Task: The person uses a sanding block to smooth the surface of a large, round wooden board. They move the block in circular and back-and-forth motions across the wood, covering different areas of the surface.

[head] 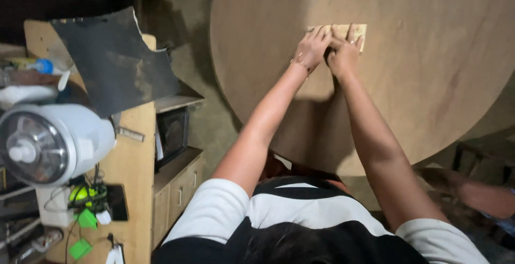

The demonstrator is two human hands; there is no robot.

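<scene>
Two hands on one small pale block [338,30], lying near the middle of the round board [429,82]. Left hand [312,48] and right hand [343,55] press it, fingers flat. Keep pressure even so it doesn't skate.

dark screen [117,202] on wooden cabinet, lower left

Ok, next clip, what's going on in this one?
A person presses both hands onto a small pale rectangular sheet lying on a large round wooden board. The left hand and right hand sit side by side, fingers flat on the sheet. A white fan and a dark torn sheet are off to the left.
</scene>
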